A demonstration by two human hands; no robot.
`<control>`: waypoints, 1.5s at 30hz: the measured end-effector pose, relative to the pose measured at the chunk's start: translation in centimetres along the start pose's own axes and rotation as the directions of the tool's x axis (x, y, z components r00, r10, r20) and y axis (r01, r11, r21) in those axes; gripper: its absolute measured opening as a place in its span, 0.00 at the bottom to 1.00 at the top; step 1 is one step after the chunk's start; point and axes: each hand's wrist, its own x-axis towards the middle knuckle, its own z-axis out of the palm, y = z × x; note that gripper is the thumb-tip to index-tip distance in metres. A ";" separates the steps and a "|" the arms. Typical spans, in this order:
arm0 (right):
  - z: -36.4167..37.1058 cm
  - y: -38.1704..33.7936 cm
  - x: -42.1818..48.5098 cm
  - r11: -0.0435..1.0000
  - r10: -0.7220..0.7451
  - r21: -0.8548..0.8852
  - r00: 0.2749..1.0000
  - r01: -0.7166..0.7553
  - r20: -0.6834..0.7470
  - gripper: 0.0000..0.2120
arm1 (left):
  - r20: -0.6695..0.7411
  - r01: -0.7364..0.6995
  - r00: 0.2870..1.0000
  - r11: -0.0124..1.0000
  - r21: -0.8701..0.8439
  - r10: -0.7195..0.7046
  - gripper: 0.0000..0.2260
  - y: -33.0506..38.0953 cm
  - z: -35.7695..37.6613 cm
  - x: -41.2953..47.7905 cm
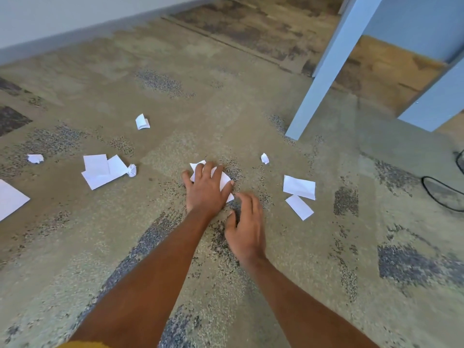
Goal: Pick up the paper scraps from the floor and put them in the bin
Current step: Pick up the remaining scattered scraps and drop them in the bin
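floor: beige speckled carpet [301, 285] with grey and dark patches, filling most of the view; all the paper lying on it.
wall: white wall [62, 16] with a grey skirting board [75, 33], along the far left.
far strip: brown wood-look flooring [263, 28] beyond the carpet's edge.
furniture: pale blue square post [329, 66] standing on the carpet at upper right; a second pale blue panel [437, 101] to its right.
left hand: left hand [204, 189] pressed palm-down on a flat white paper scrap [224, 180] in the middle of the carpet. fingers apart and slightly bent, corners of the scrap showing past them.
right hand: right hand [247, 222] just beside the left, near that scrap's near corner. fingers loosely curled and close together, nothing held; touching the carpet or not, cannot tell.
left edge: large white sheet [10, 199], cut off by the frame.
left pile: overlapping flat white sheets [100, 172], touching a crumpled white ball [132, 170] at their right.
right pair: wide flat white piece [298, 187] and narrow flat white piece [299, 207] just below it, both right of the hands.
far piece: folded white scrap [142, 121], well apart from the rest, toward the wall.
small bits: crumpled white wad [35, 158] at far left; tiny crumpled bit [265, 158] between the hands and the post.
cable: thin black cable [423, 182] looping on the carpet at the right edge.
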 end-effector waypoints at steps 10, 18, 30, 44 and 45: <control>0.2 0.8 0.1 0.994 0.081 -0.073 0.997 -0.082 -0.016 0.20 | -0.096 -0.057 0.994 0.998 -0.016 0.055 0.15 0.5 -1.8 -2.3; 0.6 1.9 0.0 0.995 -0.007 -0.102 0.999 0.003 -0.035 0.12 | -0.100 -0.081 0.993 0.970 -0.230 0.059 0.14 -0.1 -2.6 -5.9; -0.6 -4.3 2.9 0.983 -0.037 -0.137 0.861 0.123 0.508 0.31 | 0.164 0.409 0.888 0.575 -0.709 -0.430 0.11 -7.1 -10.3 -13.6; 4.0 -13.9 -2.4 0.953 -0.143 -0.164 0.857 0.254 0.495 0.05 | 0.495 0.639 0.653 0.065 -0.767 -0.573 0.18 -19.2 -21.5 -18.4; 3.7 -15.3 -3.4 0.995 -0.042 -0.056 0.848 0.084 0.528 0.08 | 0.492 0.635 0.663 0.075 -0.769 -0.564 0.18 -18.9 -22.2 -18.5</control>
